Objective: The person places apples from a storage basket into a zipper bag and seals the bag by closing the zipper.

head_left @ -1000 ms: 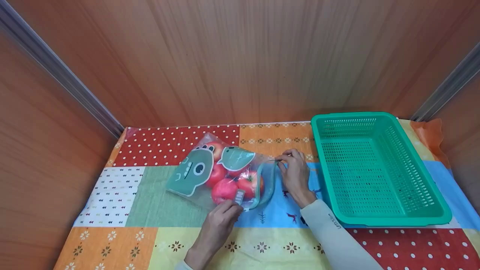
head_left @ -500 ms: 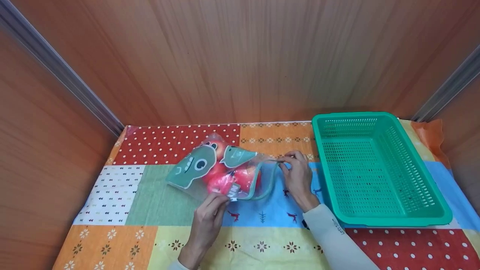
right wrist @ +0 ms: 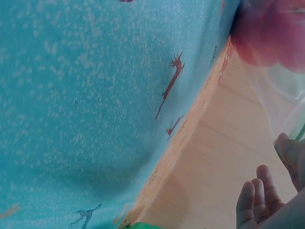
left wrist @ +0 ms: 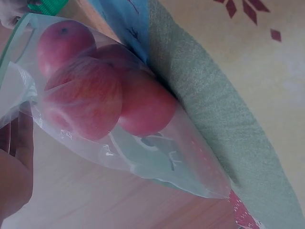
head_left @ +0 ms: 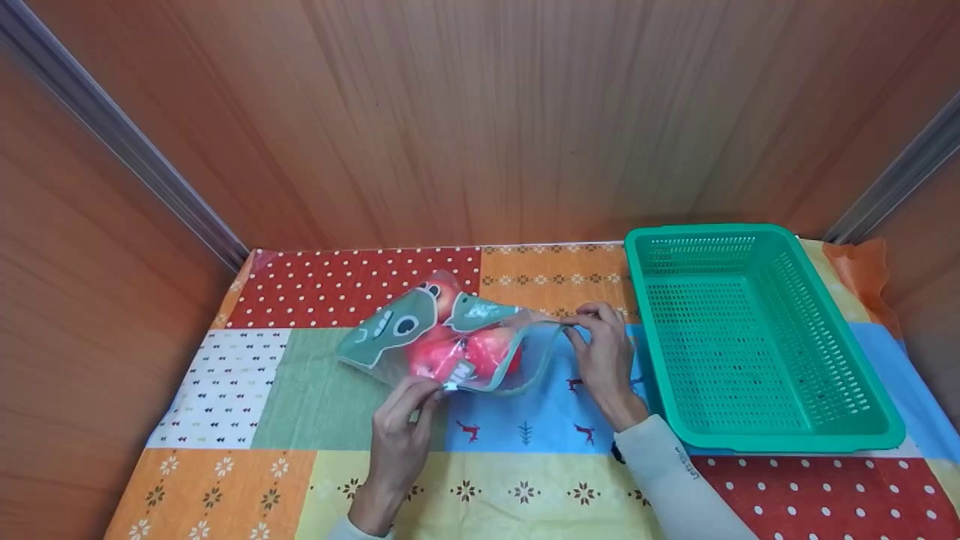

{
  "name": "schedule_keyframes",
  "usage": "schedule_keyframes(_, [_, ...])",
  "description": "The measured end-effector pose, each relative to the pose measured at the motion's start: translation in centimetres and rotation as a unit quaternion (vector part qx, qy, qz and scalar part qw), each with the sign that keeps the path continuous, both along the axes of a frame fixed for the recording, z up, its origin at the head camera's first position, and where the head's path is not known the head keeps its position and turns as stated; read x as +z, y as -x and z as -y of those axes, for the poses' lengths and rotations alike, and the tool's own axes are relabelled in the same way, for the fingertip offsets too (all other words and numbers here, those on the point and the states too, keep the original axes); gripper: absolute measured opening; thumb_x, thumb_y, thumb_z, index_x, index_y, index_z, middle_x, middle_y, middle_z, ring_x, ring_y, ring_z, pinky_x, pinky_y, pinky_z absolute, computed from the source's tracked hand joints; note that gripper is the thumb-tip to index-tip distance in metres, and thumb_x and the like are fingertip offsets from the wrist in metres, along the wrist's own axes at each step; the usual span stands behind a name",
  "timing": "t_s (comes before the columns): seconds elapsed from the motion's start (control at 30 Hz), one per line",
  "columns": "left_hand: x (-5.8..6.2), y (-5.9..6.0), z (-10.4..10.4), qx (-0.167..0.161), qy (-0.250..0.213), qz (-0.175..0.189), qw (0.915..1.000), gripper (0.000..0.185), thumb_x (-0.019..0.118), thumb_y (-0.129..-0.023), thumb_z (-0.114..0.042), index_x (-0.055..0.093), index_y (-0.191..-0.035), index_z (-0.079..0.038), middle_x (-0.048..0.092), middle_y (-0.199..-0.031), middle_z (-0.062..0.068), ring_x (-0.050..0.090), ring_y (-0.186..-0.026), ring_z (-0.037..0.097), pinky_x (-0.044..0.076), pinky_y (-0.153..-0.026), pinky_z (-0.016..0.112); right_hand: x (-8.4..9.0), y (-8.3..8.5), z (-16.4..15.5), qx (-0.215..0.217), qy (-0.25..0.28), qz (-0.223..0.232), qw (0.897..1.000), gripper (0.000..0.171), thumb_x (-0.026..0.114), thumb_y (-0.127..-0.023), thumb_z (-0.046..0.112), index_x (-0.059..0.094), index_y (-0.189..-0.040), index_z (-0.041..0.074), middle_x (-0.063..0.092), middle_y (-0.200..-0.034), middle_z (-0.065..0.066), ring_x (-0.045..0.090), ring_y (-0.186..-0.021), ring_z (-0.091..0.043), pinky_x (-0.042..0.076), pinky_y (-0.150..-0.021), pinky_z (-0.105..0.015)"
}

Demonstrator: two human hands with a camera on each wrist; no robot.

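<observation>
Both hands pinching zip bag [head_left: 450,341] mouth, left hand [head_left: 401,420], right hand [head_left: 604,352], apples [head_left: 465,356] inside, sleeve lettering unreadable.

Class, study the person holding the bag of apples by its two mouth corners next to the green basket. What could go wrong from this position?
1. Each hand, left hand and right hand, only pinches a corner of the clear bag; with heavy apples inside, either grip might slip.
2. The bag's mouth gapes toward the blue cloth, so tilting it could let apples roll out short of the green basket.

Both hands [head_left: 495,390] forward, fingers pinched
</observation>
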State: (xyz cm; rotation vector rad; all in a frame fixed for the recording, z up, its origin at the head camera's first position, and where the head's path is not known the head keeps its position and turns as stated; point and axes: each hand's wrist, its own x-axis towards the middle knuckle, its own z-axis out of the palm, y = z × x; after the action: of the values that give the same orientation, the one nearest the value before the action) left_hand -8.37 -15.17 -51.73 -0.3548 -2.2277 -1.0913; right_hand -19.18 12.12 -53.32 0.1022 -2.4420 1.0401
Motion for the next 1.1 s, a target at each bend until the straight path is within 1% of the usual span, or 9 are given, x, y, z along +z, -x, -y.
schedule_keyframes(0.17, [0.4,0.0,0.2,0.002,-0.020,-0.004,0.9998,0.030,0.080,-0.084,0.013,0.078,-0.106,-0.007,0.074,-0.099,0.003,0.072,-0.085,0.016,0.055,-0.082,0.010,0.1,-0.2,-0.2,0.001,-0.007,-0.022,1.000,0.007,0.084,-0.088,0.004,0.085,-0.095,0.007,0.070,-0.108,-0.011,0.064,-0.103,-0.033,0.054,-0.081,-0.050])
schedule_keyframes(0.33, [0.9,0.2,0.6,0.001,-0.039,-0.028,0.9989,0.031,0.078,-0.083,0.017,0.078,-0.105,-0.005,0.074,-0.097,0.005,0.072,-0.085,0.016,0.056,-0.079,0.012,0.5,-0.6,-0.2,-0.002,-0.020,-0.032,0.999,0.008,0.085,-0.088,0.006,0.085,-0.096,0.008,0.070,-0.109,-0.010,0.064,-0.104,-0.032,0.055,-0.083,-0.050])
schedule_keyframes(0.5, [1.4,0.3,0.9,0.006,-0.054,-0.049,0.9973,0.027,0.077,-0.086,0.016,0.078,-0.105,-0.003,0.073,-0.095,0.008,0.070,-0.084,0.015,0.056,-0.080,0.011,1.2,-1.2,-0.1,-0.005,-0.048,-0.046,0.998,0.012,0.087,-0.086,0.006,0.085,-0.098,0.007,0.070,-0.110,-0.011,0.064,-0.104,-0.032,0.056,-0.084,-0.049])
schedule_keyframes(0.63, [1.8,0.6,1.2,0.007,-0.065,-0.068,0.9955,0.028,0.077,-0.083,0.018,0.076,-0.104,0.000,0.072,-0.094,0.012,0.070,-0.083,0.016,0.055,-0.083,0.010,1.6,-1.5,0.0,-0.009,-0.059,-0.051,0.997,0.014,0.088,-0.085,0.007,0.085,-0.099,0.007,0.071,-0.111,-0.011,0.063,-0.104,-0.032,0.055,-0.086,-0.048])
schedule_keyframes(0.77, [2.2,0.9,1.5,0.012,-0.071,-0.090,0.9934,0.032,0.077,-0.079,0.022,0.076,-0.104,0.001,0.071,-0.093,0.013,0.069,-0.081,0.017,0.054,-0.084,0.010,2.0,-1.9,-0.1,-0.011,-0.063,-0.051,0.997,0.015,0.087,-0.086,0.007,0.085,-0.100,0.007,0.070,-0.112,-0.011,0.062,-0.106,-0.032,0.053,-0.087,-0.049])
schedule_keyframes(0.87, [2.5,1.1,1.6,0.016,-0.070,-0.100,0.9924,0.034,0.077,-0.077,0.024,0.076,-0.103,0.001,0.071,-0.093,0.013,0.069,-0.081,0.017,0.054,-0.084,0.010,2.3,-2.0,-0.2,-0.012,-0.066,-0.059,0.996,0.016,0.088,-0.085,0.008,0.085,-0.101,0.006,0.070,-0.112,-0.012,0.062,-0.107,-0.033,0.053,-0.089,-0.050])
schedule_keyframes(1.0, [2.9,1.3,1.6,0.023,-0.067,-0.104,0.9921,0.032,0.076,-0.078,0.024,0.075,-0.102,0.001,0.071,-0.092,0.013,0.068,-0.081,0.017,0.054,-0.083,0.010,2.6,-2.2,-0.4,-0.015,-0.064,-0.075,0.995,0.016,0.088,-0.085,0.007,0.085,-0.100,0.005,0.071,-0.110,-0.013,0.062,-0.104,-0.034,0.053,-0.085,-0.050])
schedule_keyframes(1.1, [3.1,1.5,1.6,0.033,-0.063,-0.104,0.9920,0.032,0.076,-0.079,0.023,0.075,-0.101,0.001,0.071,-0.093,0.013,0.068,-0.082,0.018,0.053,-0.084,0.009,2.8,-2.3,-0.6,-0.018,-0.061,-0.076,0.995,0.015,0.088,-0.084,0.007,0.085,-0.099,0.005,0.071,-0.109,-0.013,0.062,-0.102,-0.034,0.053,-0.083,-0.049])
